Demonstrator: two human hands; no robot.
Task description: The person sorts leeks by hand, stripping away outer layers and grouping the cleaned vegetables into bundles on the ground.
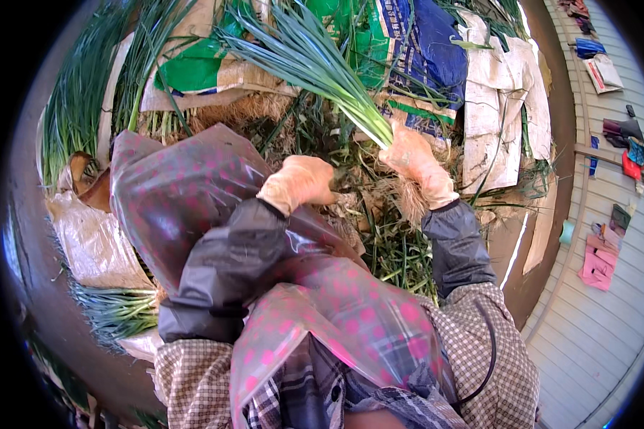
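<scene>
My right hand [413,159], in a pale orange glove, is closed round the white lower stalks of a bunch of green onions [329,82]. Their long green leaves point away toward the upper left, and stringy roots [410,200] hang below the palm. My left hand [300,183], gloved the same way, is curled closed over the heap of trimmings, apart from the bunch. Whatever its fingers may hold is hidden. Loose leaves and peelings [401,261] lie between my knees, under both hands.
Rooty onions lie beneath a green and white sack [193,68] ahead. A blue sack [426,53] and white sacks [501,107] lie at the far right. More green onions [82,93] stand at left, others [122,311] lower down. A spotted plastic apron [186,179] covers my legs.
</scene>
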